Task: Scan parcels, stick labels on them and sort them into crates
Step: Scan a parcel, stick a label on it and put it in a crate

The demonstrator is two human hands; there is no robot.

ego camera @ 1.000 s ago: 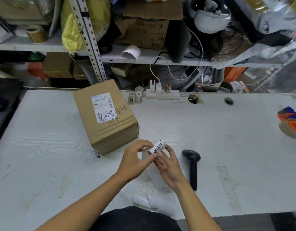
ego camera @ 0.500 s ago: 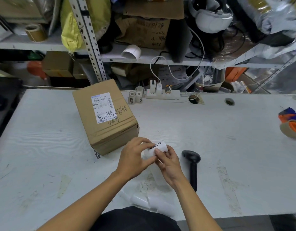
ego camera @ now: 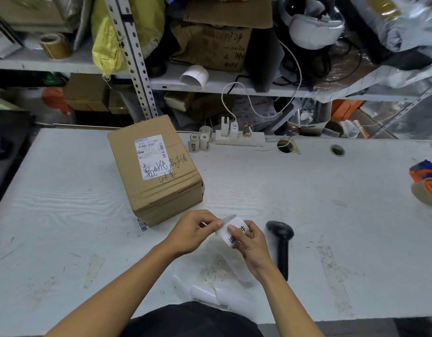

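Note:
A brown cardboard parcel with a white shipping label and handwriting on top stands on the white table, left of centre. Just in front of it, my right hand holds a small roll of white labels printed with black characters. My left hand pinches the loose end of the label strip at the roll's upper left edge. A black handheld scanner lies on the table immediately right of my right hand.
Two more label rolls and a white power strip sit at the table's back edge. An orange tape dispenser lies at the far right. Strips of backing paper lie near the front edge. Cluttered shelves rise behind.
My hands have turned the label roll, and my left fingers have shifted from its side to pinch and lift the strip's end. The parcel and scanner have not moved.

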